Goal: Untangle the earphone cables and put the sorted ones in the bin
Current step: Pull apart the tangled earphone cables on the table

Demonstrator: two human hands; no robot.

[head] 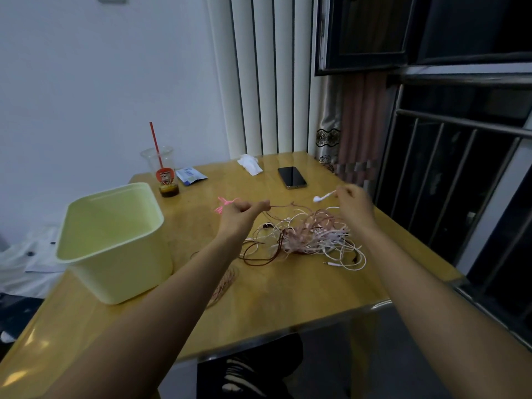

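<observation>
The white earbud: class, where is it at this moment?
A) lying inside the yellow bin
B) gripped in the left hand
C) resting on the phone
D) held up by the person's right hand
D: the right hand pinches the white earbud by its stem above the tangle of cables, while the left hand grips a brownish cable.

Both arms outstretched; hands, left (240, 214) and right (352, 204), pinching.

Glossy wooden table (288, 289) — smooth plastic bin (121, 272).
</observation>
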